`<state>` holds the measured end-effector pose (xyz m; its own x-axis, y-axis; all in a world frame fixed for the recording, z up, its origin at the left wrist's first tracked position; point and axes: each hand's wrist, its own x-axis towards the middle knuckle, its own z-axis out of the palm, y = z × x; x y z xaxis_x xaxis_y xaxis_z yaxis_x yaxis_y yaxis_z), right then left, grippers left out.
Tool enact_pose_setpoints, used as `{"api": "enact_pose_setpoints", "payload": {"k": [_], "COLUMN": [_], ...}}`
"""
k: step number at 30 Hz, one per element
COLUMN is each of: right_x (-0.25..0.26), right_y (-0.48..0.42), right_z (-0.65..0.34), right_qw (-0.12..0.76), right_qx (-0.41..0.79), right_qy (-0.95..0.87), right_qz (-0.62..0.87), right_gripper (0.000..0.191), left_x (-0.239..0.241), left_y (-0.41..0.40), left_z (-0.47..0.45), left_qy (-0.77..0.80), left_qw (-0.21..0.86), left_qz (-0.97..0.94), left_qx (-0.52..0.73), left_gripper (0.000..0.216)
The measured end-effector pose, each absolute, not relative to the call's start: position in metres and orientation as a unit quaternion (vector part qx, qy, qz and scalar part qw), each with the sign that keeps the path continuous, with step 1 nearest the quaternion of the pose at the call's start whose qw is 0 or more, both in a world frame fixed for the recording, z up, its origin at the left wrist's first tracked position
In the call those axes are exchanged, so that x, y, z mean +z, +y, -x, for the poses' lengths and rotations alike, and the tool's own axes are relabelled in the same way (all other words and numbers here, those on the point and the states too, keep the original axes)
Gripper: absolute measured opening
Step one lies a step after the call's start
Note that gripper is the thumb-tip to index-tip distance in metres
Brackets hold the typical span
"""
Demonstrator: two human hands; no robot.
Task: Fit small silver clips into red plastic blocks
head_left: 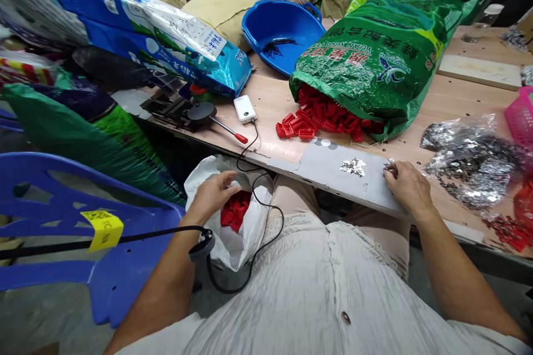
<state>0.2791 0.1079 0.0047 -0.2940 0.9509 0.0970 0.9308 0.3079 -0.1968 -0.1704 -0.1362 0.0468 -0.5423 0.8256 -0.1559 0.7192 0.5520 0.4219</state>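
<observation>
My left hand (214, 195) is over the mouth of a white sack (260, 222), thumb and fingers apart with nothing visible between them. Red plastic parts (235, 211) lie inside that sack. On the table edge, my right hand (410, 186) rests on a grey board (328, 163) with its fingertips pinched on a small dark metal piece (390, 166), whose shape is mostly hidden. To the left of this hand is a small heap of shiny metal pieces (353, 166). Beyond the board, red plastic blocks (320, 113) spill out of a green sack (366, 61).
A lever tool with a red tip (240, 137) and a white power bank (245, 108) with a black cable stand left. Behind is a blue basin (254, 28). Plastic bags of metal parts (478, 166) lie right. A blue chair (137, 255) stands left. A person sits opposite.
</observation>
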Motion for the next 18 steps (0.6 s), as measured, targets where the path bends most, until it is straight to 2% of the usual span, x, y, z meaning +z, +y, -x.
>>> {"api": "enact_pose_setpoints", "payload": {"k": [4, 7, 13, 18], "right_x": [0.006, 0.005, 0.004, 0.002], "right_y": [0.110, 0.111, 0.110, 0.110], "right_z": [-0.274, -0.273, -0.272, -0.271], "right_qw": [0.055, 0.044, 0.034, 0.039], "right_qx": [0.036, 0.035, 0.021, 0.006], "right_qy": [-0.803, -0.809, -0.814, -0.817], "right_qz": [0.592, 0.586, 0.580, 0.575], "right_gripper": [0.029, 0.030, 0.031, 0.031], "left_x": [0.047, 0.038, 0.016, 0.004], "left_y": [-0.087, -0.037, 0.056, 0.090], "left_z": [0.139, 0.121, 0.096, 0.079], "left_qy": [0.802, 0.755, 0.740, 0.742], "left_qw": [0.136, 0.106, 0.006, -0.036], "left_qz": [-0.520, -0.580, -0.642, -0.651], "left_qx": [0.261, 0.288, 0.200, 0.158], "left_gripper": [0.040, 0.041, 0.050, 0.037]}}
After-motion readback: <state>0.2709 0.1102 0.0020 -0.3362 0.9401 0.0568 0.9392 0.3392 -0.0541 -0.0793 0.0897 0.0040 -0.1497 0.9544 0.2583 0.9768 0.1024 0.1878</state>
